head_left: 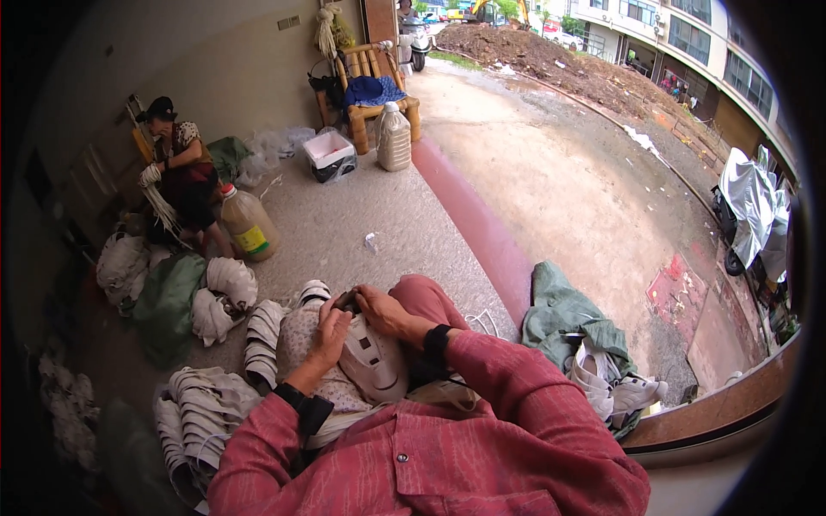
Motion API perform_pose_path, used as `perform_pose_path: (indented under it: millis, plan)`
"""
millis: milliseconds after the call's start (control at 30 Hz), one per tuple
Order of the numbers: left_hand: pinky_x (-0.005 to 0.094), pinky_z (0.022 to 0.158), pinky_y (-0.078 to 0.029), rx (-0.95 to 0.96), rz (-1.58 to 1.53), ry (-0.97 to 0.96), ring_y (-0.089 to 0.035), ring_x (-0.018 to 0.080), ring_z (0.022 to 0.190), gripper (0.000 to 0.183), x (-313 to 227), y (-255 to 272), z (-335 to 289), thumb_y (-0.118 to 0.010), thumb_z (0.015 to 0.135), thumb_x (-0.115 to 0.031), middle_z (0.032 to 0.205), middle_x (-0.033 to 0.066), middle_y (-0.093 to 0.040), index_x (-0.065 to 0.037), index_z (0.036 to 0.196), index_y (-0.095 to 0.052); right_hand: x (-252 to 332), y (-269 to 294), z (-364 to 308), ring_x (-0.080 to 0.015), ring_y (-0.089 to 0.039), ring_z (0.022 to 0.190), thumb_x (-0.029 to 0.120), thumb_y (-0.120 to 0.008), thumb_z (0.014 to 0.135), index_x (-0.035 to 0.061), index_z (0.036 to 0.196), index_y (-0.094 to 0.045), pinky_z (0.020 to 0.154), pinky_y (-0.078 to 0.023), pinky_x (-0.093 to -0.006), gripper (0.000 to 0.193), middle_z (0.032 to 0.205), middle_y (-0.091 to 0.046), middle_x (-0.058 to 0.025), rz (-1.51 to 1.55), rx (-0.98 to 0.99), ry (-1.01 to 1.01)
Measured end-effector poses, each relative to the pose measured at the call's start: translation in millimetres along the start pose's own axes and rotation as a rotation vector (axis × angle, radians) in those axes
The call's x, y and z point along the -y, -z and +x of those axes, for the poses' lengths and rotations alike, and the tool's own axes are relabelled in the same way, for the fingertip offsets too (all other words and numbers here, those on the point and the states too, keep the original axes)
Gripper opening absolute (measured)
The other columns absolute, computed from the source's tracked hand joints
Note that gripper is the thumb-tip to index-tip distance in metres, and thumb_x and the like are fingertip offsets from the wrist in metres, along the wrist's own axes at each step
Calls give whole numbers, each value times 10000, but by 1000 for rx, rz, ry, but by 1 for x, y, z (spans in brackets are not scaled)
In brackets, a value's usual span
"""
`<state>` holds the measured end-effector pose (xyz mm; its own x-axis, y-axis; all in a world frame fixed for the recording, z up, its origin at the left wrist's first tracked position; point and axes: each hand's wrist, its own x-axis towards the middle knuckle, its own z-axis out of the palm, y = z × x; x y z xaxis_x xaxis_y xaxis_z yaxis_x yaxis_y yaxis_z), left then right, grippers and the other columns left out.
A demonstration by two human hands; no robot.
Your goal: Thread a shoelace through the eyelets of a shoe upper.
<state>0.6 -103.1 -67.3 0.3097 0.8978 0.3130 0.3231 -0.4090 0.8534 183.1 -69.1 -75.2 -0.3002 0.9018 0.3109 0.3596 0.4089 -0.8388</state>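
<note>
A white shoe upper (375, 365) with cut-out holes lies on my lap over a pale speckled cloth (297, 342). Its far end is pinched between my left hand (329, 334) and my right hand (384, 313), whose fingers are closed close together. A small dark patch shows between the fingertips; I cannot make out whether it is lining or a separate piece. Stacks of nested white uppers (202, 413) stand beside my left forearm, and another curved stack (262, 344) leans nearer my left hand.
Green sacks lie to my left (168, 301) and right (559, 310), the right one with white shoe uppers (632, 391). Farther off are a large jug (248, 225), a white box (329, 150), a plastic bottle (394, 142), a bamboo chair (368, 64) and a seated person (182, 163) holding pale strips.
</note>
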Motion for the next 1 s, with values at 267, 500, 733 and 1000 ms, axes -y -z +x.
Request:
perform_pose_path:
  millis: [267,500,733,1000]
  plan:
    - [412,1060,-319,93,61,73,-403,357,1252,303,-10,17,1,-557,959,-302,1379,233,-369,-10,1038,-566,52,76,-102,-357,-370,1322,436,-474,959,40,1305,-492,1101,-255,-473,526,1374,-448,-206,-299,128,198]
    - [451,1004,-352,69,566,-425,-471,362,1170,414,-74,9,29,-682,814,-327,1244,167,-515,-48,1097,-567,67,94,-204,-340,-282,1389,388,-586,887,137,1175,-641,1123,-205,-508,386,1457,-385,-128,-399,307,242]
    - [408,956,-375,152,538,-414,-529,300,1090,428,-62,2,31,-697,788,-317,1136,103,-606,-75,1122,-582,71,98,-216,-271,-492,1163,252,-639,841,107,1010,-663,955,-368,-434,224,1178,-574,-58,-280,288,165]
    - [411,969,-351,182,508,-347,-511,277,1131,438,-63,2,30,-732,759,-287,1167,84,-600,-88,1122,-589,67,97,-210,-288,-546,945,191,-624,817,90,985,-629,833,-422,-383,196,950,-556,-90,-267,219,130]
